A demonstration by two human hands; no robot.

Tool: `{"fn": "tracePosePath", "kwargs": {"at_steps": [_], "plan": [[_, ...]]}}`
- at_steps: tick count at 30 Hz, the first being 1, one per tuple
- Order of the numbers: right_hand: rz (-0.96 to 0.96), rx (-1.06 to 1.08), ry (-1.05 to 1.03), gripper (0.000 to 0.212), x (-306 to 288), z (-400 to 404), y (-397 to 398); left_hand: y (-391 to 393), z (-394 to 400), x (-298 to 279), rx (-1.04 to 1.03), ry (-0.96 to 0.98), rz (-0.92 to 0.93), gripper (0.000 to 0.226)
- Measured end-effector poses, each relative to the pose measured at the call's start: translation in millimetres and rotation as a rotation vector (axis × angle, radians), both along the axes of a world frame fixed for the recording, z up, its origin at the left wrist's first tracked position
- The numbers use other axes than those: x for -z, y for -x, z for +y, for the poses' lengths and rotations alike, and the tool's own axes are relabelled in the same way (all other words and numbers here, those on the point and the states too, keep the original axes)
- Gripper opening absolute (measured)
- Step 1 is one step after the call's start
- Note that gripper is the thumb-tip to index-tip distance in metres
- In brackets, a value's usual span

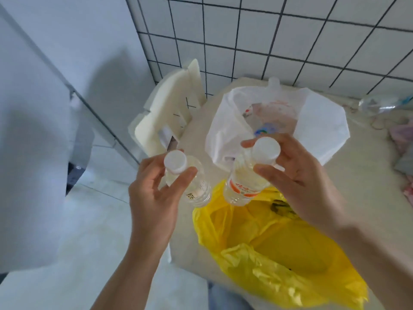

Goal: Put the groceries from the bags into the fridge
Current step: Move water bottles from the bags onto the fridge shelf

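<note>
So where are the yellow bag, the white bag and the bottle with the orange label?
yellow bag [288, 260], head view, crumpled front.
white bag [321, 128], head view, right wall.
bottle with the orange label [242, 186], head view, labelled body.

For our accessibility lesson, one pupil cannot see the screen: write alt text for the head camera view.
A person holds two clear, white-capped bottles by the neck, one in the left hand and one in the right hand, above a pale table. On the table lie an open yellow plastic bag and an open white plastic bag; a tiled wall stands behind.
</note>
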State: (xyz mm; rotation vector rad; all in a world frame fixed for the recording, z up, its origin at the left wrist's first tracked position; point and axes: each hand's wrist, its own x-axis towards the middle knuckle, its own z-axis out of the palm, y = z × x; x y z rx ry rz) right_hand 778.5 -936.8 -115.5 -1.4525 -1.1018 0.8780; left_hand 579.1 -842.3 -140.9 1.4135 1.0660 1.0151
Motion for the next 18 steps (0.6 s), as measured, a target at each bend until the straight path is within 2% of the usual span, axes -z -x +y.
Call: {"fn": "tracePosePath", "kwargs": {"at_steps": [6, 11, 14, 18], "plan": [[0.056, -0.091, -0.028, 0.033, 8, -30, 98, 98, -52, -1, -0.102, 0.038, 0.011, 0.027], [0.057, -0.184, 0.007, 0.035, 14, -57, 186, 187, -102, 3, -0.167, 0.100, 0.047, 0.040], [-0.005, -0.243, 0.023, 0.035, 17, -71, 237, 239, -132, 5, -0.226, 0.122, 0.063, 0.042], [0.008, -0.346, 0.067, 0.035, 21, -87, 301, 305, -167, 7, -0.317, 0.129, 0.096, 0.040]]}}
